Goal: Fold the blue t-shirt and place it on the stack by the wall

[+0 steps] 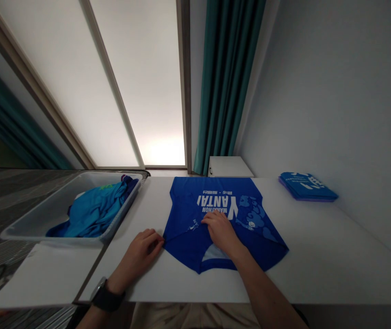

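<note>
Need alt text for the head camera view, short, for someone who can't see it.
Two hands work on a blue marathon T-shirt on a white table: the right hand rests on it, the left hand at its corner. A gray tray of blue clothes sits left; a folded blue stack lies far right.

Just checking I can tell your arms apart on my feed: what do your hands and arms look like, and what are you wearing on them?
The left hand and right hand wear no gloves, and no sleeve shows on either arm. A black wristwatch with a wide strap sits on the left wrist; nothing shows on the right.

The blue shirt [195, 194] is smooth synthetic cloth; the white tabletop [319, 237] looks matt.
</note>
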Demonstrator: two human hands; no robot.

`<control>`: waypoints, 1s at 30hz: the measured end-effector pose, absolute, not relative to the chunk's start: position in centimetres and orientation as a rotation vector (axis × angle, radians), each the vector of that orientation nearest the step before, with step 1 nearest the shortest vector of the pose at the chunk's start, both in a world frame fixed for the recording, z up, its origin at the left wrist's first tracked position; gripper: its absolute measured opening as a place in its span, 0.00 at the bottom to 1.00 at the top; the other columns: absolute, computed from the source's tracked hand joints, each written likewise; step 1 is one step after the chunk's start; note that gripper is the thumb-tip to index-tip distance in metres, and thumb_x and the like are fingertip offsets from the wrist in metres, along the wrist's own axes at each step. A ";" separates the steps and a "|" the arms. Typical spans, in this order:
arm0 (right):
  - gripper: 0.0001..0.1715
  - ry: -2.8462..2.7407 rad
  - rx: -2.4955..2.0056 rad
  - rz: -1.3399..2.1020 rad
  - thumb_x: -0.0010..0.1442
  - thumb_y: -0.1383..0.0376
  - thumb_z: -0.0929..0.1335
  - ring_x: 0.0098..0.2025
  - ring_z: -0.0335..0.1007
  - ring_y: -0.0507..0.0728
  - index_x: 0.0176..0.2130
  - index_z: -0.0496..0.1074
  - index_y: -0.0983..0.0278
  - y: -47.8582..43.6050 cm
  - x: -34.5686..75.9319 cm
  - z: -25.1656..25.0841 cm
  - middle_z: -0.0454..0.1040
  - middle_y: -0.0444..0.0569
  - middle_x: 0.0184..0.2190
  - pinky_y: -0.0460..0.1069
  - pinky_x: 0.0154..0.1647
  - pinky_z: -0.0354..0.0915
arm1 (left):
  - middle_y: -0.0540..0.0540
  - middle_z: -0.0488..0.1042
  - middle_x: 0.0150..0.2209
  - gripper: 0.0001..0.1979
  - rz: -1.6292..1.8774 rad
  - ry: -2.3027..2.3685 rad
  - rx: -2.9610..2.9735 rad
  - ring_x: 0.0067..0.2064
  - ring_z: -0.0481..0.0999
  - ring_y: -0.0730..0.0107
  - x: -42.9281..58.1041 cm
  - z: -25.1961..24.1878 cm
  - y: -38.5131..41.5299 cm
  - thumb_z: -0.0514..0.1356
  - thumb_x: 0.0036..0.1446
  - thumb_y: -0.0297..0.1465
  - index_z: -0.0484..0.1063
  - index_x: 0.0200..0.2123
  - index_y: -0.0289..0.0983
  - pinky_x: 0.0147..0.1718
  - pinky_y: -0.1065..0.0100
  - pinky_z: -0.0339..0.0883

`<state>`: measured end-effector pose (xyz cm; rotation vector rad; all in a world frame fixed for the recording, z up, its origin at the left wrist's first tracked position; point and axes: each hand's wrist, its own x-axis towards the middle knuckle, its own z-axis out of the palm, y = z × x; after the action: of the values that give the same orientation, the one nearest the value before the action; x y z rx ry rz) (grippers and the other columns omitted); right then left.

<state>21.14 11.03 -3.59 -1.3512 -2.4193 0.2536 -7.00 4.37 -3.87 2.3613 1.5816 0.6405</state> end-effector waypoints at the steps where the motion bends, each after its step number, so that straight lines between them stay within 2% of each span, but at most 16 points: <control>1: 0.23 -2.422 -1.359 0.258 0.61 0.78 0.61 0.48 0.67 0.58 0.43 0.79 0.60 11.0 21.1 -3.6 0.78 0.48 0.44 0.53 0.49 0.59 | 0.45 0.72 0.31 0.14 0.645 1.579 2.363 0.34 0.71 0.64 -7.0 -3.9 4.4 0.51 0.65 0.35 0.73 0.32 0.38 0.36 0.64 0.63; 9: 0.24 -2.185 -1.361 0.302 0.59 0.77 0.58 0.47 0.69 0.59 0.43 0.78 0.62 11.3 21.7 -3.1 0.78 0.51 0.42 0.55 0.49 0.61 | 0.46 0.71 0.30 0.15 0.649 1.588 2.350 0.34 0.71 0.63 -7.0 -3.8 4.4 0.50 0.66 0.36 0.72 0.31 0.39 0.35 0.64 0.63; 17: 0.19 -1.393 -1.321 0.406 0.63 0.64 0.58 0.38 0.73 0.58 0.43 0.75 0.64 12.1 27.2 -2.3 0.77 0.52 0.37 0.54 0.43 0.68 | 0.45 0.73 0.32 0.15 0.669 1.571 2.329 0.35 0.72 0.63 -6.9 -3.5 4.2 0.49 0.67 0.37 0.72 0.33 0.39 0.37 0.63 0.64; 20: 0.21 -1.476 -1.390 0.322 0.64 0.63 0.57 0.42 0.73 0.60 0.45 0.75 0.64 10.9 29.7 -2.7 0.77 0.54 0.40 0.57 0.47 0.68 | 0.45 0.74 0.33 0.14 0.745 1.555 2.355 0.36 0.73 0.63 -6.9 -3.1 4.1 0.49 0.67 0.36 0.72 0.36 0.39 0.37 0.63 0.65; 22: 0.22 -1.666 -1.440 0.180 0.65 0.64 0.57 0.49 0.71 0.62 0.46 0.75 0.63 9.8 30.6 -3.4 0.77 0.55 0.44 0.59 0.53 0.65 | 0.45 0.74 0.32 0.13 0.816 1.566 2.408 0.35 0.73 0.63 -6.7 -3.0 4.1 0.50 0.66 0.35 0.73 0.37 0.39 0.37 0.63 0.65; 26: 0.24 -2.101 -1.476 -0.064 0.67 0.65 0.56 0.62 0.61 0.62 0.56 0.71 0.64 7.5 30.7 -5.2 0.71 0.54 0.57 0.61 0.62 0.57 | 0.45 0.75 0.34 0.12 0.855 1.565 2.560 0.36 0.73 0.62 -4.6 -3.2 4.1 0.50 0.65 0.32 0.73 0.42 0.39 0.38 0.61 0.65; 30: 0.26 -2.269 -1.494 -0.096 0.68 0.64 0.56 0.65 0.57 0.62 0.61 0.66 0.65 6.2 29.7 -6.3 0.67 0.54 0.61 0.61 0.64 0.55 | 0.44 0.75 0.40 0.13 0.712 1.451 2.727 0.42 0.72 0.61 -0.9 -3.4 4.3 0.51 0.65 0.29 0.72 0.48 0.40 0.42 0.59 0.64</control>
<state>29.74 6.15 -6.29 -1.4942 -2.2687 -0.0963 -0.89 4.35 -3.42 2.7265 1.4514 0.7124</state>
